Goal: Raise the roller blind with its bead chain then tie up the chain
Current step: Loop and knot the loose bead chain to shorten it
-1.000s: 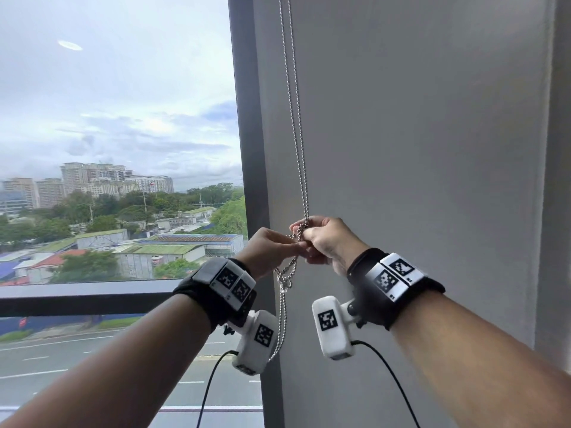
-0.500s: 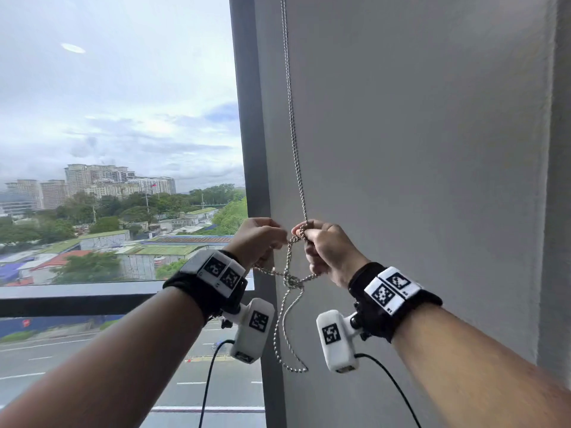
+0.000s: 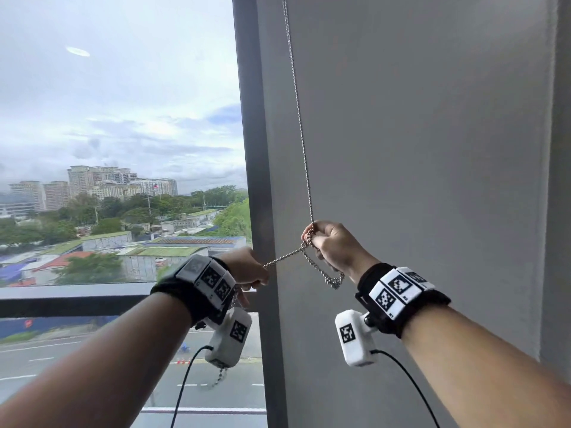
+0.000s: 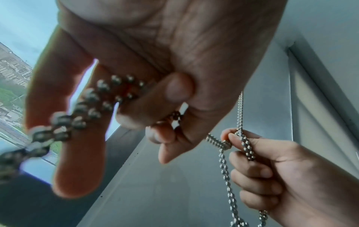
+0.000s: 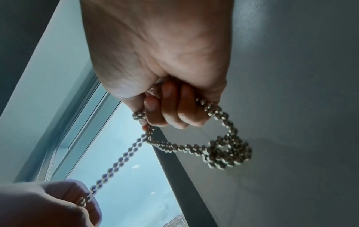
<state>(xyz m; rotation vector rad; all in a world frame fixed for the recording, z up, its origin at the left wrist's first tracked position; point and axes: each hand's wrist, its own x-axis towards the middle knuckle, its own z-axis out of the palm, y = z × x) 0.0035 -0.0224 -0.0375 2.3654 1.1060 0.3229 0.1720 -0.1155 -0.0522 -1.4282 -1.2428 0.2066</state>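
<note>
Hands both up at the window edge, each closed on the bead chain [image 3: 304, 156]. Chain drops as a doubled strand down the grey wall [image 3: 432, 149], just right of the dark window frame [image 3: 256, 180], and runs into the right hand [image 3: 335, 245].

Right hand: fingers curled into a fist, thumb and forefinger pinching the doubled strand at the top of the fist. A short slack loop of chain hangs below that fist, bunched at its lowest point [image 3: 335, 281]; in the right wrist view the bunch [image 5: 227, 152] looks like a knot or tangle of crossed strands, cannot tell which.

Left hand [image 3: 247, 268]: lower and to the left, in front of the frame, fingers curled round a doubled run of chain stretched taut and slanting up to the right hand's pinch point. In the left wrist view the chain [image 4: 93, 99] passes through the left palm [image 4: 174, 46] under the curled fingers and comes out blurred toward the camera. A tail end of chain dangles below the left wrist camera [image 3: 228, 338].

Roller blind itself not visible in the head view; glass [image 3: 117, 118] uncovered, city and sky outside.
</note>
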